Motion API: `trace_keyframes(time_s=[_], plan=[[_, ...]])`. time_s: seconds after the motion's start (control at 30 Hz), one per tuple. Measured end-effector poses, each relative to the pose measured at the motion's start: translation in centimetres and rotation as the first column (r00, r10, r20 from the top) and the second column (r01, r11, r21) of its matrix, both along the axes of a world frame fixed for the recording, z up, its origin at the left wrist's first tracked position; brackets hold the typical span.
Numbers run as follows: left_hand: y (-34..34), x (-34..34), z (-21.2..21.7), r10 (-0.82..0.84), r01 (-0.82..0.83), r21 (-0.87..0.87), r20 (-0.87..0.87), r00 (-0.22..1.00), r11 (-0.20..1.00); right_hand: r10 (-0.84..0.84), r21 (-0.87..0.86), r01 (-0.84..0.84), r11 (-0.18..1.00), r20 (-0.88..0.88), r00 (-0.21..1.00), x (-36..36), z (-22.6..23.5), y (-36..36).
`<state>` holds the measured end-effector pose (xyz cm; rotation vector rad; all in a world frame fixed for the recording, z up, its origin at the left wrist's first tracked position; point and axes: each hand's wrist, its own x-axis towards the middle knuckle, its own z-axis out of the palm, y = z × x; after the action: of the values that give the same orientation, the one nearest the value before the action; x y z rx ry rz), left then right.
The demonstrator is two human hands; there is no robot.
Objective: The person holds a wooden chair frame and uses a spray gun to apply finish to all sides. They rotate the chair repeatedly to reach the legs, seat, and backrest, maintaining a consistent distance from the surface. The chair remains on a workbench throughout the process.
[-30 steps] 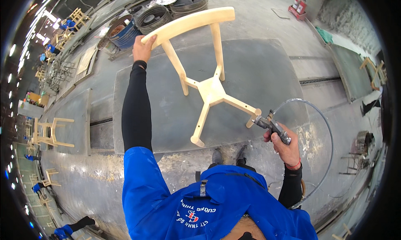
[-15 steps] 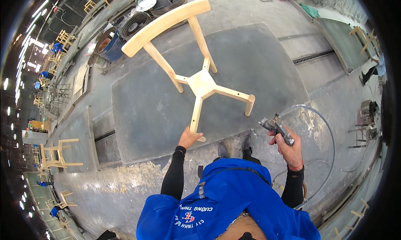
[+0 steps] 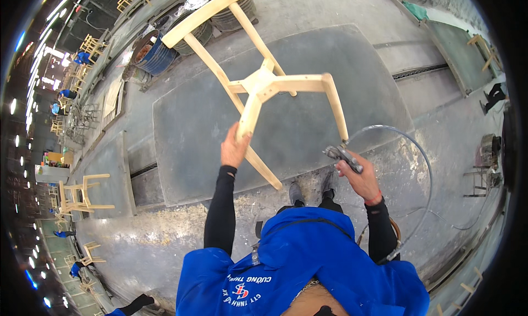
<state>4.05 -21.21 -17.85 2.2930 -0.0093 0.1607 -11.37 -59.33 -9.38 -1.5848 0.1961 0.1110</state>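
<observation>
A pale wooden chair frame (image 3: 259,85) without a seat panel is tilted over a large dark grey platform (image 3: 374,85), its curved backrest toward the far left. My left hand (image 3: 235,146) is closed around the near-left corner of the frame, where a front leg slants down toward my feet. The other front leg comes down to the right, close to the spray gun (image 3: 346,158). My right hand (image 3: 364,179) is wrapped around that gun. A thin grey hose (image 3: 422,151) loops from it past my right forearm. The frame hides part of my left fingers.
A blue drum (image 3: 158,58) and dark round tubs (image 3: 197,36) stand beyond the platform at far left. Another chair frame (image 3: 83,198) rests on a platform at left. At right are a further platform (image 3: 451,46) and a person's dark-clad leg (image 3: 496,96).
The chair frame has tipped, bringing its front legs into fuller view. My left hand has risen farther from me with it. My right hand and spray gun have shifted left and slightly away.
</observation>
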Motion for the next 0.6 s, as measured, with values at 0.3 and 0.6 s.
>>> trace_keyframes(time_s=[0.3, 0.6], plan=[[2.1, 11.7, 1.4, 0.133, -0.125, -0.057, 0.187, 0.973, 0.991, 0.022, -0.024, -0.022, 0.999, 0.017, 1.0, 7.7, -6.8, 5.3], [4.4, 14.8, 2.5, 0.009, 0.0, -0.105, 0.077, 0.997, 0.994, -0.04, 0.076, 0.03, 0.997, 0.142, 0.989, 13.8, -4.6, 10.9]])
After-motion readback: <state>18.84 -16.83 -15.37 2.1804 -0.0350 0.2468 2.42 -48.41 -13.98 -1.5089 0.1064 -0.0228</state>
